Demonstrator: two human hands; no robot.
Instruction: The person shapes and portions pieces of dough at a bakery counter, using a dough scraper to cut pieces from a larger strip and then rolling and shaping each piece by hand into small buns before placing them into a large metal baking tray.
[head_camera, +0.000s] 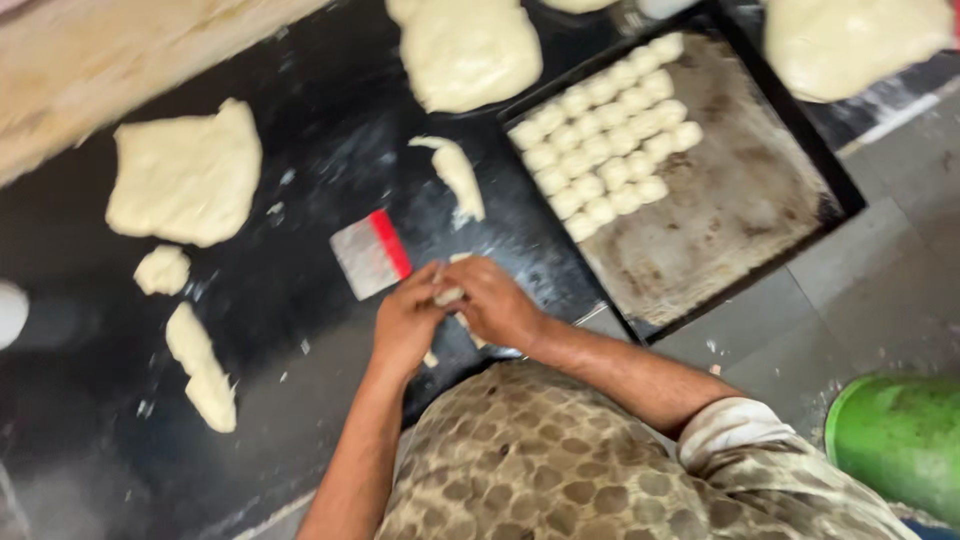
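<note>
Patterned shirt (560, 470) filling foreground; beyond it left hand (408, 325) and right hand (497, 303) are closing together, pinching a small dough piece (449, 295), just right of scraper (371, 253), tray (740, 200) farther right.

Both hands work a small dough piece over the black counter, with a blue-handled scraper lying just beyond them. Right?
Not quite: in the head view the scraper has a red handle, not blue. The rest holds: left hand and right hand pinch a small dough piece over the black counter.
</note>
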